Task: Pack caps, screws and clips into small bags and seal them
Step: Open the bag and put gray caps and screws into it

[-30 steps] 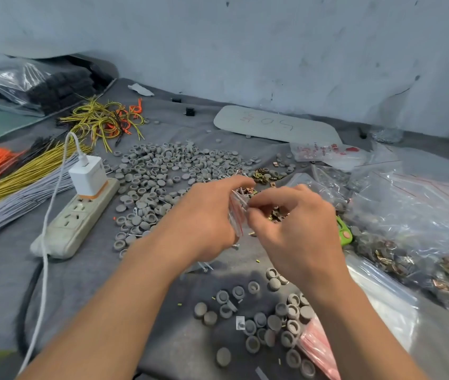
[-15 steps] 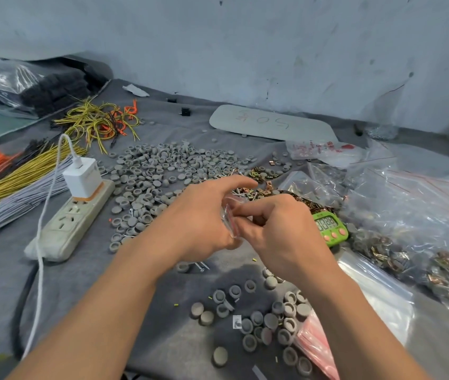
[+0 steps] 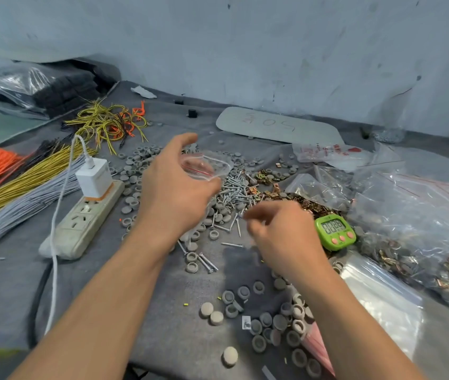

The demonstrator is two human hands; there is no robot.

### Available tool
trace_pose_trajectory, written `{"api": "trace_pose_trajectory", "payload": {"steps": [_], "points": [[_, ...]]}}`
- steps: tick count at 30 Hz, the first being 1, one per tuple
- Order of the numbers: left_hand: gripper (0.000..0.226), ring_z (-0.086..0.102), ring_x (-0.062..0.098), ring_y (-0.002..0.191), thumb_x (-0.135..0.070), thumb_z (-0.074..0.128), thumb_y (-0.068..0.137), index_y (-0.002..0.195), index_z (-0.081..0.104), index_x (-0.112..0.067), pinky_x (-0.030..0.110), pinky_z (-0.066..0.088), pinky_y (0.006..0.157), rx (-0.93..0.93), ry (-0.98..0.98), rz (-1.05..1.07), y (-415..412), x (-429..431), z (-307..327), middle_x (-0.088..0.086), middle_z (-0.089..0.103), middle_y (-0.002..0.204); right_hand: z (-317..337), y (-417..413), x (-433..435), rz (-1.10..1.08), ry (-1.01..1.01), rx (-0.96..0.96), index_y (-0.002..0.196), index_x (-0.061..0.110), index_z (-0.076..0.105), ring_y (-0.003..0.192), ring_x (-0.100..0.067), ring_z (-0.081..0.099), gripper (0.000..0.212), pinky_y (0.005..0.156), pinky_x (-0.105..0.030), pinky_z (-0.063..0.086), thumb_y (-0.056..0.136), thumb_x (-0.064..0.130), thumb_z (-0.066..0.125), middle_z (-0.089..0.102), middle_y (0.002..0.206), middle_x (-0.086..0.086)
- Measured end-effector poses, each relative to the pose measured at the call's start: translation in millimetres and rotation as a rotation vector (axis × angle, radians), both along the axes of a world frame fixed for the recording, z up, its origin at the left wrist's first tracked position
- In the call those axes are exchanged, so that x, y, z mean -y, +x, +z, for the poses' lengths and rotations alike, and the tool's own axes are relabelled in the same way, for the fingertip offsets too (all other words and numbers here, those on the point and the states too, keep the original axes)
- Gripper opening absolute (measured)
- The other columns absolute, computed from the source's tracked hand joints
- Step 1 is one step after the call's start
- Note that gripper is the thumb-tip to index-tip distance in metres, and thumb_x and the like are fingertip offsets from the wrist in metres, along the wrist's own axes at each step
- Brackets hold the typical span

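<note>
My left hand (image 3: 174,187) is raised over the grey cloth and holds a small clear zip bag (image 3: 208,165) with a red seal line, thumb up. My right hand (image 3: 280,231) hovers lower, to the right and apart from the bag, with its fingers curled; it is blurred, so I cannot tell whether it pinches anything. Between the hands lies a pile of silver screws (image 3: 234,190). Brass clips (image 3: 300,200) are heaped just right of them. Grey caps (image 3: 135,165) spread behind my left hand, and more caps (image 3: 272,322) lie near the front edge.
A green timer (image 3: 334,231) sits right of my right hand. A power strip (image 3: 86,220) with a white charger (image 3: 94,179) lies left, beside wire bundles (image 3: 25,187). Large clear bags (image 3: 423,215) of parts crowd the right side. A stack of pinkish small bags (image 3: 318,349) lies at the front.
My hands have parted. The left hand lifted away with the small bag, and the right hand let go of it and dropped toward the screws. The camera tilted down.
</note>
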State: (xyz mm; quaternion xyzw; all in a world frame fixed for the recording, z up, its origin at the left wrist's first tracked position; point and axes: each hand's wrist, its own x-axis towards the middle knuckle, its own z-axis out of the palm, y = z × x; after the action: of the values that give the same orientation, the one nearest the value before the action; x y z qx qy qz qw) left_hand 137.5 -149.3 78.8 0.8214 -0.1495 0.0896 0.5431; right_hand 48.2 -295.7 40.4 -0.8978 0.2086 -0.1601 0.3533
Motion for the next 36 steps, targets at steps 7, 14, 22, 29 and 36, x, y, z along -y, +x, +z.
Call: {"api": "trace_pose_trajectory", "payload": {"steps": [7, 14, 22, 29, 36], "points": [[0.084, 0.069, 0.018, 0.099, -0.024, 0.089, 0.069, 0.14, 0.049, -0.043, 0.04, 0.056, 0.092, 0.006, 0.032, 0.021, 0.6, 2.1, 2.2, -0.011, 0.073, 0.104, -10.3, 8.9, -25.5, 0.147, -0.231, -0.366, 0.093, 0.019, 0.068, 0.086, -0.028, 0.069, 0.013, 0.079, -0.039, 0.06, 0.092, 0.009, 0.06, 0.073, 0.094, -0.006], [0.087, 0.068, 0.005, 0.091, -0.018, 0.09, 0.072, 0.144, 0.047, -0.041, 0.027, 0.054, 0.083, 0.0, 0.184, -0.07, 1.3, 0.3, -3.4, -0.013, 0.074, 0.098, 3.5, -1.8, -14.5, -0.03, -0.214, -0.123, 0.09, 0.031, 0.062, 0.078, -0.013, 0.065, 0.015, 0.069, -0.033, 0.054, 0.1, 0.021, 0.058, 0.067, 0.083, 0.013], [0.099, 0.063, 0.008, 0.091, -0.005, 0.077, 0.076, 0.15, 0.031, -0.053, 0.026, 0.048, 0.08, -0.013, 0.426, -0.297, -21.1, 21.1, -8.1, -0.024, 0.061, 0.087, 18.2, -9.4, -0.7, 0.105, -0.031, 0.403, 0.083, 0.035, 0.079, 0.077, -0.004, 0.064, 0.018, 0.067, -0.018, 0.045, 0.083, 0.018, 0.083, 0.071, 0.077, 0.024], [0.098, 0.068, 0.006, 0.092, -0.007, 0.078, 0.076, 0.15, 0.034, -0.052, 0.019, 0.05, 0.076, -0.037, 0.398, -0.372, -18.4, 18.9, -8.6, -0.019, 0.069, 0.101, 16.4, -5.4, -4.9, 0.164, 0.194, 0.44, 0.088, 0.033, 0.084, 0.077, -0.002, 0.073, 0.015, 0.071, -0.021, 0.058, 0.079, 0.022, 0.084, 0.077, 0.079, 0.022], [0.09, 0.062, -0.005, 0.055, 0.003, 0.085, 0.071, 0.144, 0.05, -0.036, 0.015, 0.042, 0.045, -0.121, 0.062, -0.143, 1.4, 4.0, -9.1, -0.011, 0.072, 0.09, 2.7, 7.4, 15.8, -0.111, 0.062, 0.123, 0.109, 0.032, 0.08, 0.064, 0.008, 0.065, 0.025, 0.064, -0.01, 0.054, 0.095, 0.015, 0.068, 0.078, 0.105, 0.015]]}}
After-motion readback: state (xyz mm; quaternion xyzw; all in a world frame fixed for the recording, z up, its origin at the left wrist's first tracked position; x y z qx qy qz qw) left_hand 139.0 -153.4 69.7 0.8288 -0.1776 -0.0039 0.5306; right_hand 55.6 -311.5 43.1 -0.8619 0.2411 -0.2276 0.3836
